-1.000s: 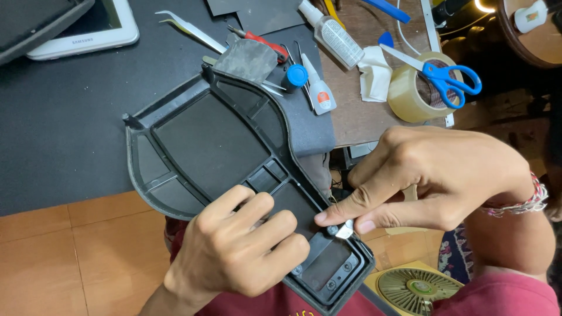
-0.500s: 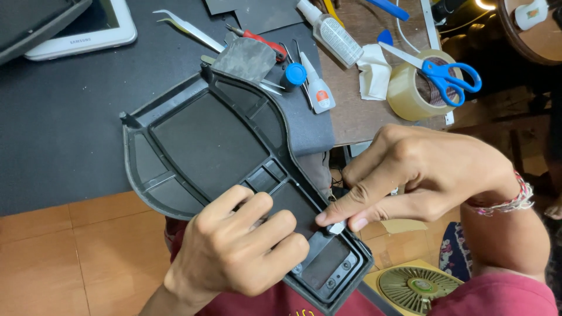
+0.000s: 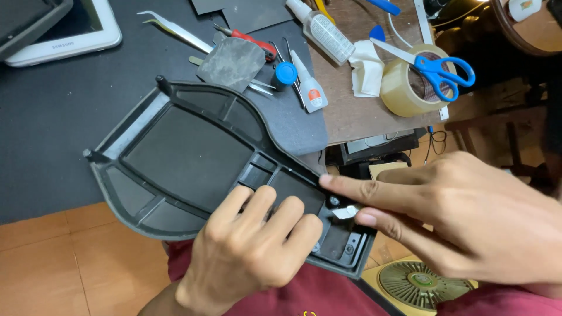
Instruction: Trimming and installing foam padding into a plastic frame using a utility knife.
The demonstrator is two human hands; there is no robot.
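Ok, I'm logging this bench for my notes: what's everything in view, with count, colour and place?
plastic panel: one, black, centre, over the lap
small metal piece: one, silver, on the panel's lower end
tablet: one, white, top left
tweezers: one, silver, on the dark mat
screwdriver: one, red-handled, top centre
glue bottle: one, clear, blue cap beside it
squeeze bottle: one, clear, top
tape roll: one, tan, right
scissors: one, blue-handled, on the tape
fan: one, beige, bottom right
left hand: gripping the panel
right hand: pinching the metal piece
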